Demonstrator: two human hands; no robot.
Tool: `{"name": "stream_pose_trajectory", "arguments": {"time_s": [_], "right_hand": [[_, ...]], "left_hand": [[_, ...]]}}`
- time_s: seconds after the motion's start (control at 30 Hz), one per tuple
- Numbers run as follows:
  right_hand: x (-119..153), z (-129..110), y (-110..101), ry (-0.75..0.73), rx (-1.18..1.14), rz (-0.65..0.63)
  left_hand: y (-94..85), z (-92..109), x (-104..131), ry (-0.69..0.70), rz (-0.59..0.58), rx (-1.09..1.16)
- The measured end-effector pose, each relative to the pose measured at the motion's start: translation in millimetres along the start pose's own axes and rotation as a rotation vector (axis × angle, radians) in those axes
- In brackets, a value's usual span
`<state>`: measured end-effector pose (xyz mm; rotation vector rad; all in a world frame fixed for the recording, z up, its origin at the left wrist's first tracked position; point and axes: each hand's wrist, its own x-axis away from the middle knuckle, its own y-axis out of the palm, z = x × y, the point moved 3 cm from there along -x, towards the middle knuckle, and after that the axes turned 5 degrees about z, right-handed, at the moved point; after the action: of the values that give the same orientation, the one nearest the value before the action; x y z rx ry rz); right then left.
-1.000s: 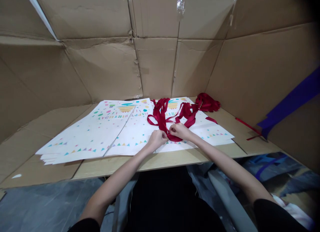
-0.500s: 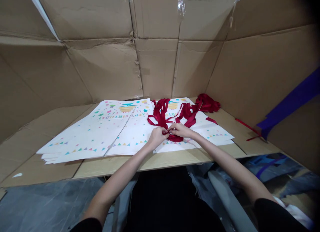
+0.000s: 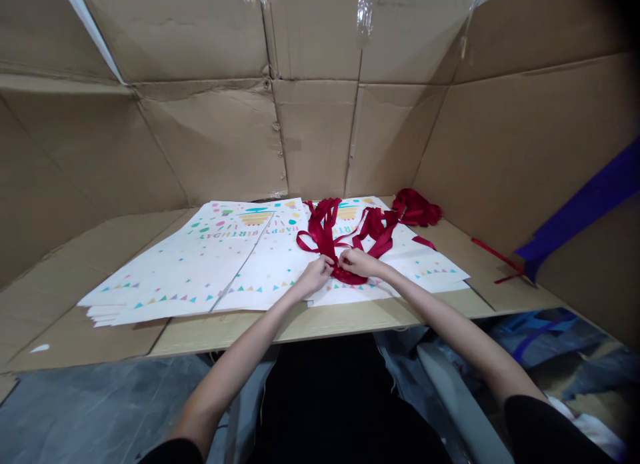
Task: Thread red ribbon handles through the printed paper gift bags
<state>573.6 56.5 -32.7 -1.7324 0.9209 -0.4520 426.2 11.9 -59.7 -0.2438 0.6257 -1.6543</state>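
Observation:
Both hands are closed at the near end of a heap of dark red satin ribbon [image 3: 325, 232]. My left hand [image 3: 318, 273] pinches the ribbon with thumb and fingertips. Just to its right, my right hand [image 3: 356, 262] also grips ribbon, its fingers curled. Between the two hands the exact ribbon ends are too small to make out. A loop of ribbon lies under and in front of the right hand. Beneath it all are white printed sheets [image 3: 400, 264] with a "birthday" design, cake pictures and coloured pennants.
A stack of the same printed sheets [image 3: 165, 271] spreads to the left. Bundled red ribbon [image 3: 416, 207] sits at the back right. Cardboard walls [image 3: 320, 131] enclose the table [image 3: 215, 334]. A purple strip [image 3: 575, 211] hangs on the right wall, near a thin red strip [image 3: 495, 256].
My hands have drawn slightly apart at the ribbon, the left one moving a little left. The right fingers are more curled than before. The ribbon heap and sheets lie as they were.

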Motion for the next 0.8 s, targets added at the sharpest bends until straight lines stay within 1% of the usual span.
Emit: {"name": "stream_pose_trajectory", "arguments": {"time_s": [0.07,0.17,0.23,0.3,0.37,0.43,0.5,0.6,0.67,0.7,0.8], "right_hand": [[1.6,3.5,-2.0,0.054,-0.022,0.033],[3.5,8.8,-1.0,0.117,-0.162,0.052],[3.9,10.7,1.9,0.152,-0.314,0.054],[3.2,11.2,5.3,0.203,-0.517,0.051],[1.9,10.6,6.7,0.248,-0.708,0.066],[0.7,9.6,5.0,0.259,-0.804,0.099],[0.5,7.9,1.5,0.228,-0.794,0.103],[2.4,2.5,-3.1,0.085,-0.660,0.009],[4.7,-1.8,-4.8,-0.042,-0.542,-0.043],[5.8,-3.4,-4.9,-0.089,-0.498,-0.063],[7.5,-5.3,-3.1,-0.152,-0.448,-0.103]], "left_hand": [[0.7,-3.0,1.7,-0.008,-0.082,0.037],[0.0,-5.0,4.7,0.009,-0.182,0.060],[-0.7,-5.2,5.6,-0.002,-0.222,0.057],[-0.9,-4.2,5.3,-0.022,-0.244,0.080],[-0.8,-2.4,4.8,-0.053,-0.271,0.143],[-1.2,-0.4,4.8,-0.103,-0.294,0.239],[-3.5,1.7,5.5,-0.176,-0.293,0.345],[-11.1,9.2,7.7,-0.238,-0.266,0.541],[-19.4,17.2,9.3,-0.212,-0.237,0.679],[-24.8,20.9,9.7,-0.188,-0.205,0.737],[-44.1,26.3,9.1,-0.115,-0.037,0.851]]}}
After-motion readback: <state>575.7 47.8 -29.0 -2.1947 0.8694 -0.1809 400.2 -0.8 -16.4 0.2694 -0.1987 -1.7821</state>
